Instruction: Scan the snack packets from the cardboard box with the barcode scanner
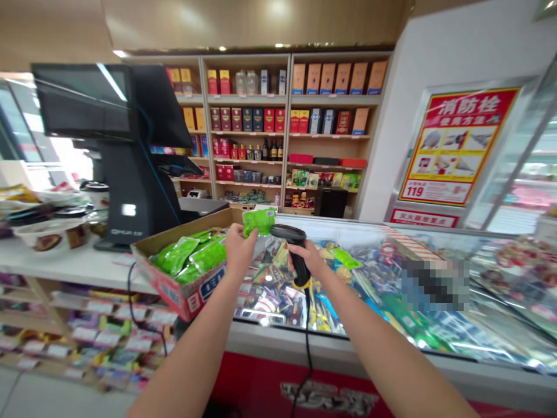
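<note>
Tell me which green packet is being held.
The packet in the left hand, raised beside the black scanner; others, like the packets in the box, lie unheld.

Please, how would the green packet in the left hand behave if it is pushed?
The green packet would probably flex, since it looks like a thin plastic pouch. It is likely light: the left hand pinches it near one edge. Its shiny surface suggests it may be slightly slippery.
</note>
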A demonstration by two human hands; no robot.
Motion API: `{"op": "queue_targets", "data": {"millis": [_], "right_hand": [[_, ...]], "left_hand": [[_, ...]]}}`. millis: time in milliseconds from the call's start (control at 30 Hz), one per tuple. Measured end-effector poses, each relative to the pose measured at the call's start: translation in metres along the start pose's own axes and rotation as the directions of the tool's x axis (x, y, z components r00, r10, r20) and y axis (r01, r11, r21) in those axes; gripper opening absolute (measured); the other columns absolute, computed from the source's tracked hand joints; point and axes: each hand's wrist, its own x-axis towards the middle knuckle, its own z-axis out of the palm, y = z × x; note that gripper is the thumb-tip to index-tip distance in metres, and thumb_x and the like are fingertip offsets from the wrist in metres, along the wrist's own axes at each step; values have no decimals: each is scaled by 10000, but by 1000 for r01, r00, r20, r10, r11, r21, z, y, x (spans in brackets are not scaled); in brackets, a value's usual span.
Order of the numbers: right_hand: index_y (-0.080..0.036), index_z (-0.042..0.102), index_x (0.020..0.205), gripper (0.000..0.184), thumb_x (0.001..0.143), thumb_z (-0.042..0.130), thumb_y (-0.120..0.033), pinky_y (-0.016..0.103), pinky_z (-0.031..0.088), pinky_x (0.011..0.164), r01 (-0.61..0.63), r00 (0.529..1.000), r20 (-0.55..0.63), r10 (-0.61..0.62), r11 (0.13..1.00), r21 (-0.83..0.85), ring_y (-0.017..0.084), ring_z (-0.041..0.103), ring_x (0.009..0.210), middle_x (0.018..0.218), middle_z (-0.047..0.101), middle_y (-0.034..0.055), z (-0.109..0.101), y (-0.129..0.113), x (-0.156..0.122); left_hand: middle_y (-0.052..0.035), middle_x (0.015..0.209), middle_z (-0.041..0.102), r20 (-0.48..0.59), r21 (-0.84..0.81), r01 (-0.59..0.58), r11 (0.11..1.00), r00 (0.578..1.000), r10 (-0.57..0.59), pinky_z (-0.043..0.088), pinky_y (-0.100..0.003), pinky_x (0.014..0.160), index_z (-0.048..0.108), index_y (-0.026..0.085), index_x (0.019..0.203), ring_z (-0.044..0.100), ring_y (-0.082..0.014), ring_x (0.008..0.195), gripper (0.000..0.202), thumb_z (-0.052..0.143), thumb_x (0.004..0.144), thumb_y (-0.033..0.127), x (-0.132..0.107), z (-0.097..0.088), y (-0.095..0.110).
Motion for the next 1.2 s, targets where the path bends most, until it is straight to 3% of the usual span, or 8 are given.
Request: {"op": "queue_targets", "data": {"millis": [233,367,500,633,767,867,1000,1200], "right_hand": [[-170,617,753,303,652,706,-442,261,438,375,6,996,93,-8,1000,20,169,572,394,491,606,1,55,-6,17],[-174,627,771,305,653,727,-437,267,448,375,2,993,114,-5,999,32,172,575,397,492,610,3,66,-3,17],[-173,618,730,296,655,726,-439,269,459,381,-16,995,96,13,999,35,165,571,386,491,610,-1,59,0,13],[-168,605,687,290,645,715,-432,254,441,380,-20,999,37,19,1000,14,158,571,382,479,603,0,38,4,6],[-169,608,707,286,638,710,-427,260,441,386,-50,996,-74,52,998,36,149,553,371,480,599,-8,4,13,-3],[-175,606,719,284,636,711,-426,265,449,396,-66,981,-179,78,995,74,141,541,368,495,609,-9,-29,23,-12],[-178,601,697,285,627,703,-434,267,445,398,-53,934,-348,80,995,85,147,541,369,465,591,-12,-81,37,-22],[-173,610,686,279,613,718,-420,264,411,377,-14,843,-538,23,1000,22,165,558,375,463,601,0,-148,47,-21]], "left_hand": [[-123,1015,696,-138,313,112,943,988,-72,493,-390,891,582,153,1081,655,-278,989,350,628,760,284,37,-80,-21],[-288,1472,415,-147,477,120,870,988,-56,337,-583,1094,408,72,1382,388,-384,1387,671,620,790,305,36,-91,-33],[-269,1580,218,-120,474,-16,880,989,82,229,-631,1141,385,100,1421,217,-388,1472,683,612,819,328,26,-81,-30],[-224,1585,224,-38,305,-230,924,967,253,267,-511,1173,500,136,1325,249,-343,1472,528,606,827,275,11,-47,-24],[-207,1563,280,136,169,-364,916,929,344,328,-453,1158,575,138,1221,326,-324,1441,410,603,822,224,-16,13,-27],[-180,1527,361,313,128,-374,919,894,320,362,-445,1141,616,155,1149,388,-318,1406,349,612,801,180,-40,66,-29],[-175,1473,454,575,111,-368,923,781,243,388,-402,1123,637,146,1125,471,-290,1351,330,621,795,141,-67,129,-26],[-138,1321,617,740,109,-342,933,655,153,449,-355,1053,664,142,1118,595,-234,1212,294,590,833,146,-93,170,-37]]}}
